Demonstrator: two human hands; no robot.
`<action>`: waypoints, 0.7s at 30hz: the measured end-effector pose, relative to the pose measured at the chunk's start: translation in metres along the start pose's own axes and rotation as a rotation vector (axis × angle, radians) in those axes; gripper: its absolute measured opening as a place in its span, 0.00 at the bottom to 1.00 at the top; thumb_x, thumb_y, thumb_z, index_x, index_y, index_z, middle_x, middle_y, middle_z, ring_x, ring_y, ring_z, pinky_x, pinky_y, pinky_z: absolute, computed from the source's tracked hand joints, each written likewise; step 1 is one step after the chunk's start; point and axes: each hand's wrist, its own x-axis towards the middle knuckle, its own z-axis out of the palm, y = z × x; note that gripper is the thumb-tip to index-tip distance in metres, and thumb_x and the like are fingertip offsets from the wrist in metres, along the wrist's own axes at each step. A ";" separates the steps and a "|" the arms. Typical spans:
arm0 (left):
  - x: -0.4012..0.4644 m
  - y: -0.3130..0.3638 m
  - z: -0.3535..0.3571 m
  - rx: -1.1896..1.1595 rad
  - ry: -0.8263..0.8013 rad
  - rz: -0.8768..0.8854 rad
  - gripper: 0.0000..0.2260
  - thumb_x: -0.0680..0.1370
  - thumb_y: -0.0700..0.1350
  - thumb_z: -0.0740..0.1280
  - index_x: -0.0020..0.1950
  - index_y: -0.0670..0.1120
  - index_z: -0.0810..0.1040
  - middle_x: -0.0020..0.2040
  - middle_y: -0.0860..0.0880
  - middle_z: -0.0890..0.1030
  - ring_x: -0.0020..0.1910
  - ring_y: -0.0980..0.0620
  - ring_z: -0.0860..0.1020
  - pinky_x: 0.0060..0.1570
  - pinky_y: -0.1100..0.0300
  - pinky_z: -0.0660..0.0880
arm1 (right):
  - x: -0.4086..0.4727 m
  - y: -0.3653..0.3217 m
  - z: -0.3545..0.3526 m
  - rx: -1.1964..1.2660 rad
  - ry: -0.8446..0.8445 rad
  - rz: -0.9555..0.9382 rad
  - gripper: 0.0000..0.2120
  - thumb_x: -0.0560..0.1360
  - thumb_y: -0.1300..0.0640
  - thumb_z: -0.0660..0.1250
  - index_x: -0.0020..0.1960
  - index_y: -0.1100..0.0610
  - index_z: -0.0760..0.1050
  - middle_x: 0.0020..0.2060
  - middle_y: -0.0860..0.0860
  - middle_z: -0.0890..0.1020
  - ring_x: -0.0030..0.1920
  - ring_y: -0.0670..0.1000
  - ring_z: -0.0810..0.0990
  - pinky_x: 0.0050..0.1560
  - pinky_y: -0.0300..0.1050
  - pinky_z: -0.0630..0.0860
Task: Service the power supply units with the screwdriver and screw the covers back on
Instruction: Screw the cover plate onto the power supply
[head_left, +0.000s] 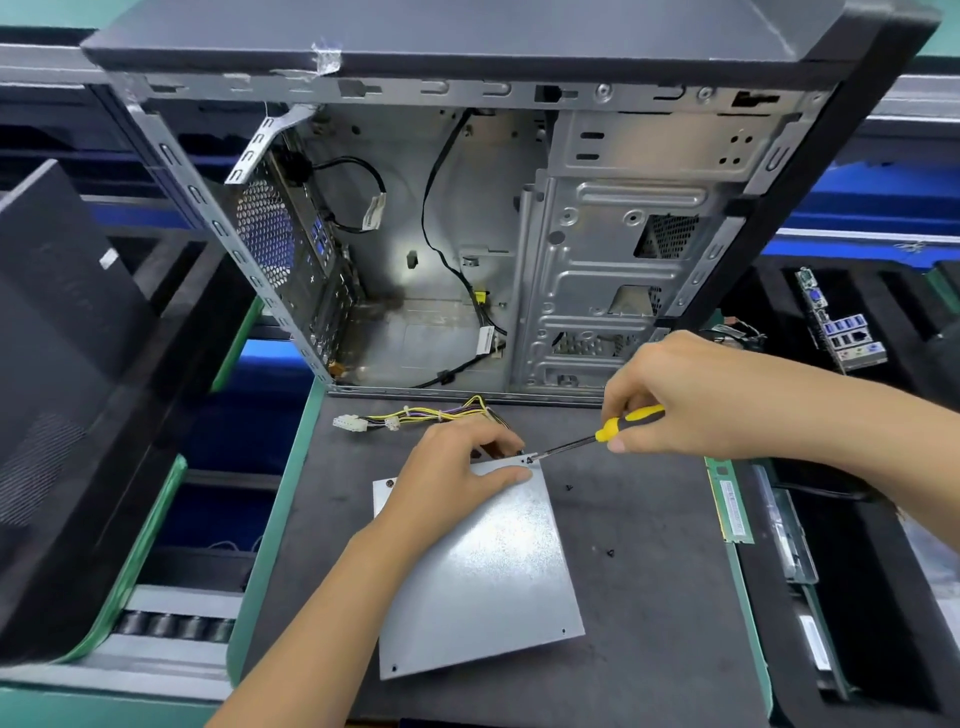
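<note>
The flat grey metal power supply cover (483, 566) lies on the dark work mat (649, 597). The left hand (452, 478) presses it with flat fingers; the right hand (685, 395) grips the yellow-and-black screwdriver (597, 434), tip on a corner screw (529, 460). Behind stands an open grey computer case (519, 234). No writing is legible.

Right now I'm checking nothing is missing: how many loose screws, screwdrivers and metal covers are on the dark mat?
Loose black screws: 2
Screwdriver: 1
Metal cover: 1
Total: 4
The screw under the screwdriver tip is not counted as loose.

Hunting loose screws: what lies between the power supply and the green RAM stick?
Head view: two small black screws on the dark mat.
</note>
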 end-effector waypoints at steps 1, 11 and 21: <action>0.000 -0.001 0.001 -0.009 0.000 -0.003 0.08 0.71 0.48 0.78 0.48 0.51 0.84 0.46 0.58 0.83 0.47 0.60 0.79 0.51 0.56 0.77 | 0.002 -0.001 0.000 -0.013 0.005 -0.008 0.07 0.73 0.46 0.69 0.46 0.48 0.81 0.31 0.40 0.74 0.37 0.37 0.71 0.32 0.30 0.67; -0.001 0.000 0.003 -0.046 -0.004 -0.018 0.07 0.71 0.47 0.77 0.48 0.50 0.85 0.46 0.56 0.84 0.48 0.57 0.80 0.50 0.53 0.77 | 0.009 -0.009 0.002 -0.112 -0.006 -0.036 0.08 0.73 0.45 0.68 0.47 0.48 0.81 0.36 0.41 0.76 0.39 0.42 0.71 0.37 0.38 0.70; 0.001 0.002 0.005 -0.099 0.007 -0.066 0.03 0.74 0.42 0.75 0.45 0.50 0.86 0.42 0.58 0.84 0.46 0.58 0.80 0.50 0.53 0.77 | 0.009 -0.013 0.001 -0.124 -0.006 -0.040 0.07 0.73 0.45 0.67 0.47 0.47 0.80 0.37 0.42 0.77 0.43 0.46 0.74 0.43 0.45 0.76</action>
